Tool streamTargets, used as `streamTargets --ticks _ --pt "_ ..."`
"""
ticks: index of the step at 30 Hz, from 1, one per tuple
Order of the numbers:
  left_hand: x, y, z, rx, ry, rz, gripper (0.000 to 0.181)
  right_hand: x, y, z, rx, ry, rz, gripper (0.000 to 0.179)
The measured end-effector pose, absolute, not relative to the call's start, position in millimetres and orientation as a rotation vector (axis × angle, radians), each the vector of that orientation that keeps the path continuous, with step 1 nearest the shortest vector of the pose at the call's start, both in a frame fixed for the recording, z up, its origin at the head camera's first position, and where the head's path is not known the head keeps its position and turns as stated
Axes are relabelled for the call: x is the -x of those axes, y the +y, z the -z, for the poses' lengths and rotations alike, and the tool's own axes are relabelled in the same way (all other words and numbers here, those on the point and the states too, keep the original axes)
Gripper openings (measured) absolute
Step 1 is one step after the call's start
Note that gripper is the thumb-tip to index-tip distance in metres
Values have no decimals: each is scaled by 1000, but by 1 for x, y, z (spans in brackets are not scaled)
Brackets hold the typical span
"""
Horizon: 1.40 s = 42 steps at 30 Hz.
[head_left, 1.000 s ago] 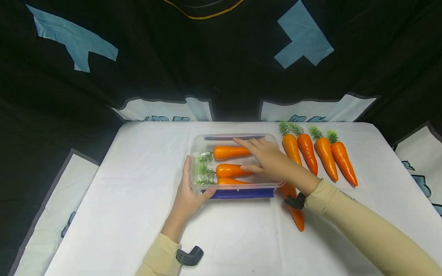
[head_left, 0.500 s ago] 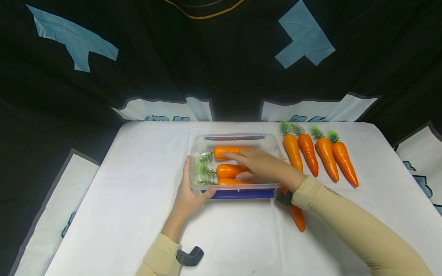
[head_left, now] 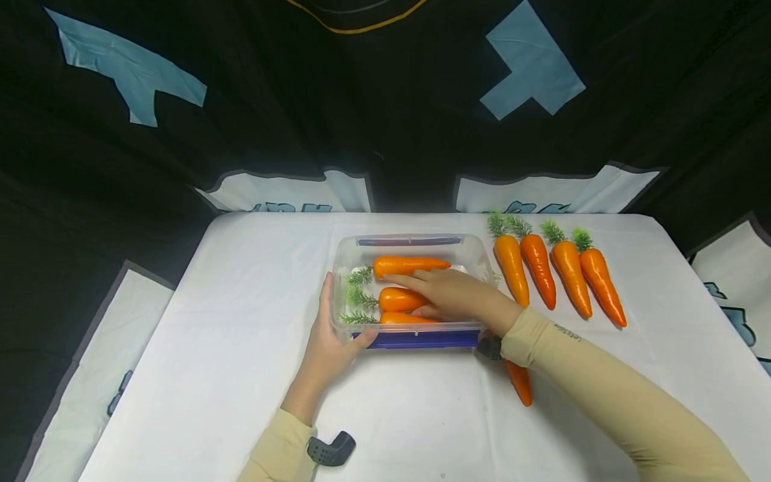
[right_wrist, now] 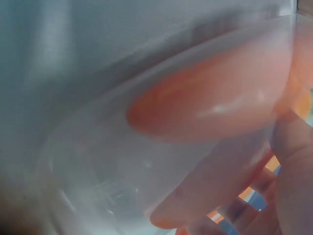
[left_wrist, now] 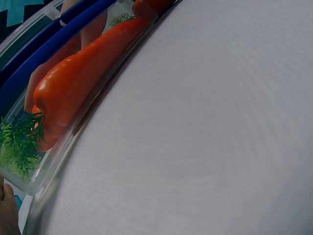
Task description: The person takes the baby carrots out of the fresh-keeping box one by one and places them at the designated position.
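Observation:
A clear plastic food container with blue latches stands mid-table, several carrots lying in it with leafy tops to the left. My left hand holds its near left corner, thumb at the front rim and fingers along the side wall. Inside the container, my right hand grips the middle carrot, index finger along the far side and thumb on the near side. The far carrot lies uncovered, while the near carrot shows through the front wall in the left wrist view. My right hand hides the carrots' tips.
To the right of the container, several carrots lie in a row, leafy tops away from me. Another carrot lies partly under my right wrist. Dark cloth hangs beyond the white table.
My right hand has moved left and down into the container, onto the middle carrot. The far carrot's tip has come into view. My left hand and the container have stayed in place.

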<state>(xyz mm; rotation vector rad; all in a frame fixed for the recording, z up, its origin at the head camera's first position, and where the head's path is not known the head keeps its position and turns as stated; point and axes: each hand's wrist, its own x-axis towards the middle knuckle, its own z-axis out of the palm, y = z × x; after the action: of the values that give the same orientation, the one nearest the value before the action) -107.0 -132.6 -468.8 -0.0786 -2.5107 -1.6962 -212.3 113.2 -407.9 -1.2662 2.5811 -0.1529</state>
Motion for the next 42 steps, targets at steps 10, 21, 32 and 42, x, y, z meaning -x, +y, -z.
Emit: streamTargets --ticks 10,21,32,42 --pt "107 -133 470 78 -2509 1700 117 214 114 412 1274 2547 227 69" --pt "106 -133 469 82 -2513 1688 118 216 111 409 1193 2563 119 79" --pt "108 -134 472 97 -2517 1664 116 215 108 407 1121 2594 72 73" --pt "106 -134 469 95 -2530 1651 116 215 107 404 1054 2583 100 76"
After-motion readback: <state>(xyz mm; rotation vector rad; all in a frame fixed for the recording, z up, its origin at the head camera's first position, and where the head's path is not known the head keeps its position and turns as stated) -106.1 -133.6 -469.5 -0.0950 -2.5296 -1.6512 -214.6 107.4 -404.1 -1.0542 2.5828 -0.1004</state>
